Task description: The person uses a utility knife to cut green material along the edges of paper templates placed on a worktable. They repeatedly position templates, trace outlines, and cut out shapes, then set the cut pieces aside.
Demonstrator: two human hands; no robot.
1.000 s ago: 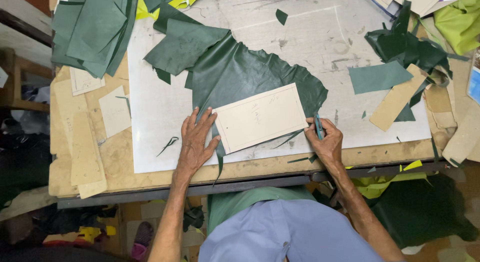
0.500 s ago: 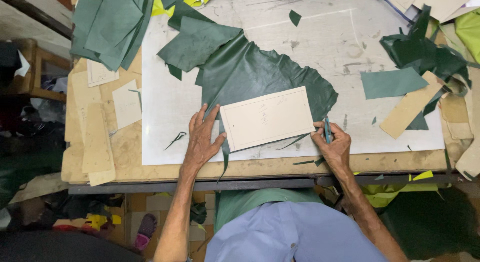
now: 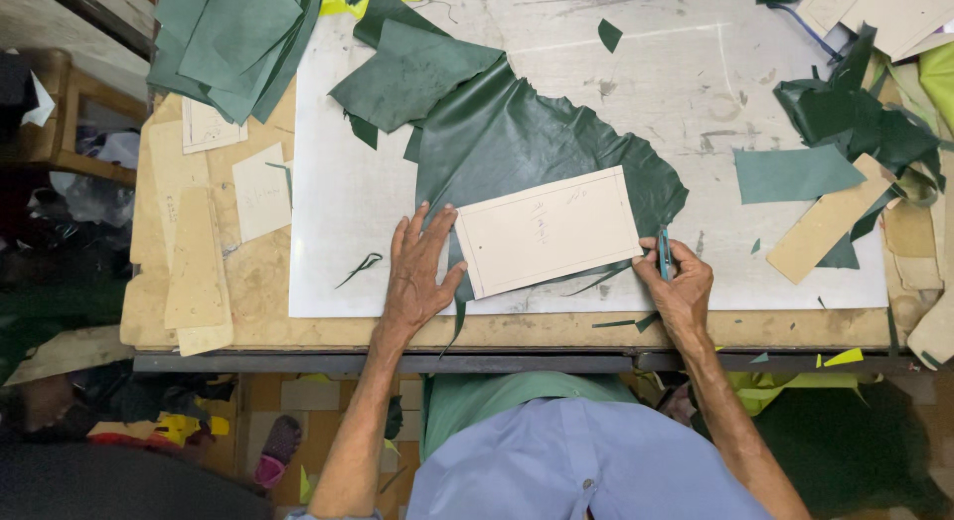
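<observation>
The cream card template lies flat on the dark green leather piece, near the front edge of your desk. Its long axis runs left to right, tilted slightly so the right end sits higher (farther from you) than the left.

Your left hand lies palm down at the template's left end, its fingers spread apart and flat, the thumb side touching the card's edge and the leather beneath.

Your right hand is at the template's lower right corner, its fingers closed together around a slim teal cutting tool, which stands nearly upright in the picture, its tip against the card's right edge.

The leather rests on a pale scuffed cutting sheet. Farther out lie a stack of green leather pieces at the back left, tan card patterns on the left, and a lighter green offcut to the right.
</observation>
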